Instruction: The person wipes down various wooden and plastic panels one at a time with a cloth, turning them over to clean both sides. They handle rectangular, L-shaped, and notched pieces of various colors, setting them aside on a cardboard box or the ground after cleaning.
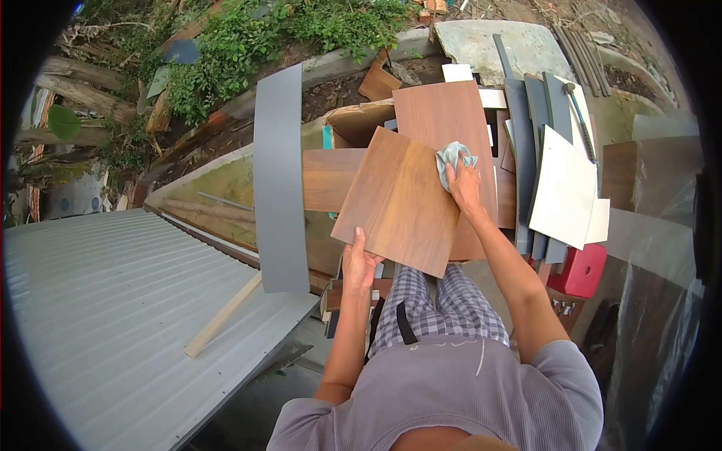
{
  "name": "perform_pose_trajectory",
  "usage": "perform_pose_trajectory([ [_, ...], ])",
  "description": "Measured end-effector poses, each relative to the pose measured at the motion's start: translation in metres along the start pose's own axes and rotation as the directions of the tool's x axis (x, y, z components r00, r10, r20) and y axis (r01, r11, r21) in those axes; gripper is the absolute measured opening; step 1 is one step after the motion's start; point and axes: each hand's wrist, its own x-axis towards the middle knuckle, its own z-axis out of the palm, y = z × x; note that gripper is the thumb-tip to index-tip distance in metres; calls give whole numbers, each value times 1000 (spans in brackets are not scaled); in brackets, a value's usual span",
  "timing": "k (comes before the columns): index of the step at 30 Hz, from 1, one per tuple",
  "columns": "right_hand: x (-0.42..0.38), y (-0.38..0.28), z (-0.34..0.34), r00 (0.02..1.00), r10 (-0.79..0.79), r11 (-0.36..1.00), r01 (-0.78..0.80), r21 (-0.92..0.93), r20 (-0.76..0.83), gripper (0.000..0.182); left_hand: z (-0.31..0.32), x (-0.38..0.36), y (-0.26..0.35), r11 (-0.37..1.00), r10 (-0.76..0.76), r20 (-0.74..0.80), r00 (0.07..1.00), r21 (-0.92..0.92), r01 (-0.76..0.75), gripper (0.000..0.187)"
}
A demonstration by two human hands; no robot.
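A square brown wood-grain board (pixel 398 199) is tilted in front of me. My left hand (pixel 361 261) grips its lower left corner, thumb on top and fingers underneath. Bunched in my right hand (pixel 463 185) is a light blue-grey cloth (pixel 454 159), which touches the board's upper right edge. Behind and under this board lies a larger reddish-brown board (pixel 440 109). Another brown board (pixel 329 179) extends to the left, partly hidden by the held one.
A long grey panel (pixel 279 180) stands at the left, near a corrugated metal roof (pixel 135 323) with a wooden strip (pixel 224 314). To the right are white boards (pixel 562 188), grey panels (pixel 520 150), a hammer (pixel 580 124) and a red stool (pixel 580 270).
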Motion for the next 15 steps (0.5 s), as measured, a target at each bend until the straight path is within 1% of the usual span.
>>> perform_pose_trajectory([
  [1, 4, -3, 8, 994, 95, 995, -95, 10, -51, 37, -4, 3, 2, 1000, -9, 0, 1000, 3, 9, 51],
  [2, -7, -14, 21, 996, -72, 996, 70, -47, -55, 37, -4, 5, 4, 1000, -18, 2, 1000, 1, 18, 50],
  [3, -28, -44, 23, 971, -234, 968, 228, -106, -49, 36, -5, 11, 6, 1000, -2, 8, 1000, 15, 2, 49],
  [4, -48, -77, 19, 931, -363, 931, 364, -27, 33, 37, -11, 18, 7, 1000, -4, 19, 1000, 20, 4, 49],
  [5, -64, -103, -8, 868, -488, 873, 485, 59, 94, 38, 1, 11, 7, 997, -18, 56, 998, 79, 13, 48],
  [6, -56, -120, 1, 875, -475, 880, 473, 48, 90, 38, -11, 22, 6, 990, -46, 90, 995, 134, 33, 47],
  [8, -31, -132, 6, 833, -554, 808, 537, 243, -1, 40, -16, 25, 19, 988, -71, 140, 988, 149, 50, 45],
  [10, 16, -115, 16, 908, -394, 906, 409, 103, -139, 40, 2, 8, 44, 970, -63, 115, 991, 242, 34, 38],
  [11, 35, -102, 12, 955, -241, 961, 260, 99, -174, 40, -1, 5, 51, 960, -50, 121, 991, 280, 15, 39],
  [12, 48, -82, -12, 974, -83, 989, 107, 104, -213, 40, 13, -7, 59, 955, -50, 120, 991, 297, 12, 39],
  [13, 58, -67, -20, 990, 91, 988, -77, 133, -104, 44, 11, -7, 65, 962, -15, 109, 994, 271, -15, 39],
  [14, 62, -51, -32, 967, 256, 957, -255, 138, 6, 49, 13, -8, 71, 970, 22, 100, 995, 239, -45, 39],
  [15, 57, -36, -41, 967, 256, 957, -254, 138, 1, 49, 11, -8, 79, 972, -21, 134, 991, 235, -11, 51],
])
